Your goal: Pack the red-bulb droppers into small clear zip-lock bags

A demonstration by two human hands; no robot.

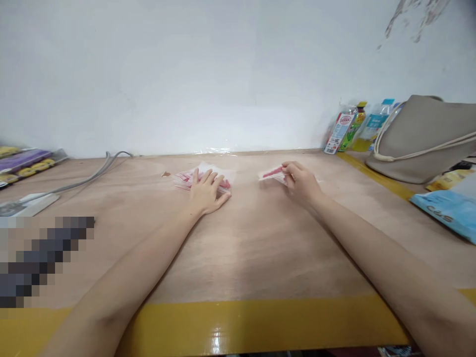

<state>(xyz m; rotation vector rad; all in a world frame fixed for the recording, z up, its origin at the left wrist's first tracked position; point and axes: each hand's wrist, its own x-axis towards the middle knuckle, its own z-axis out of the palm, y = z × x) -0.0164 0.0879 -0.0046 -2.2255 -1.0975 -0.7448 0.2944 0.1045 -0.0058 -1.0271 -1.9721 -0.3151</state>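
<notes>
My left hand (207, 191) lies flat with its fingers spread on a pile of thin, clear plastic packets with red-pink print (184, 178), on the wooden tabletop. It covers part of the pile, so how many packets lie there is hidden. To the right, my right hand (300, 181) pinches one small clear packet with red-pink print (273, 172) between thumb and fingers, by its right end. That packet is tilted and seems just above the table, apart from the pile. A small brownish-red scrap (165, 174) is left of the pile.
Bottles and a carton (340, 131) lean at the back right beside a grey bag (420, 139). A blue tissue pack (448, 208) lies at the right. Purple-yellow packages (28, 162), a grey cable (85, 177) and a white power strip (37, 203) are at left. Yellow tape (260, 322) runs along the front edge.
</notes>
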